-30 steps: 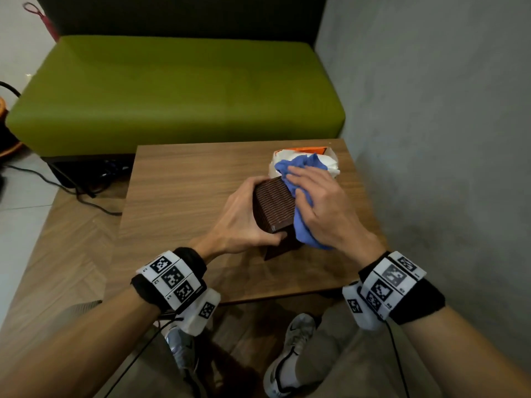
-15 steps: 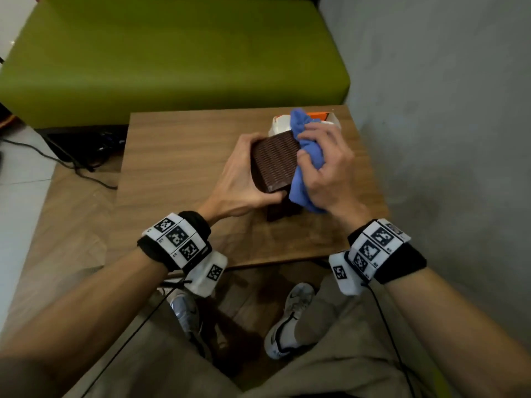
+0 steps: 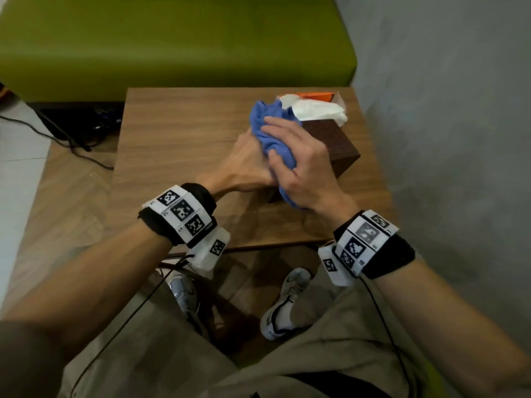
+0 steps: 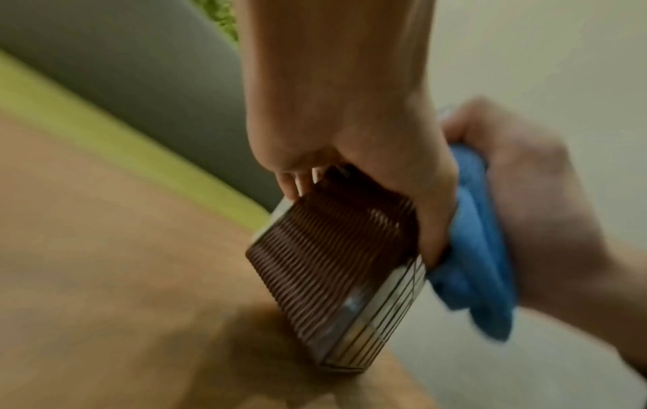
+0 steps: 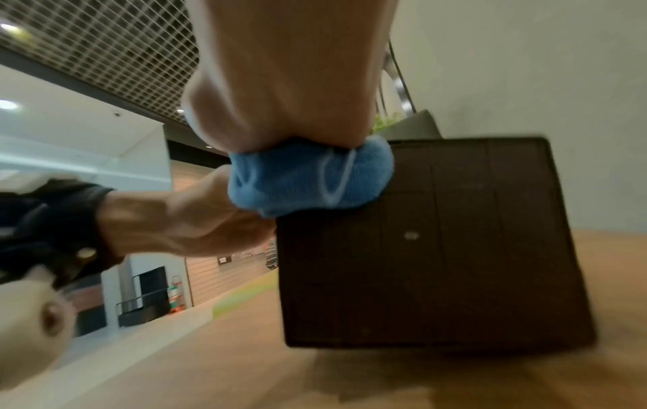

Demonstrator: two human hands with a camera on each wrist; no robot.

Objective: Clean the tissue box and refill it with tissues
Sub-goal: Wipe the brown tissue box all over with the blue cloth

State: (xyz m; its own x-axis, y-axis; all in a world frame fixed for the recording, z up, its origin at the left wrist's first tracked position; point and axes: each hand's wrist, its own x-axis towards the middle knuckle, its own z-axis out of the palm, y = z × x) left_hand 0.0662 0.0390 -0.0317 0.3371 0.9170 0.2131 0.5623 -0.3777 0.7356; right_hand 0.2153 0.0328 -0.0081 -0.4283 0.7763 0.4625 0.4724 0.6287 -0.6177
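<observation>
A dark brown ribbed tissue box stands tilted on the wooden table, one corner down. My left hand grips its left side with fingers curled over the edge. My right hand clutches a bunched blue cloth and presses it on the box's top left part. Behind the box lies an orange-and-white pack of white tissues, open at the top.
A green sofa runs along the table's far edge. A grey wall stands close on the right. Black cables lie on the floor at the left. My knees and shoes are under the table's near edge.
The box has been turned, so its ribbed face now points right. My right hand with the cloth has moved left across it, over my left hand. The camera has tilted down.
</observation>
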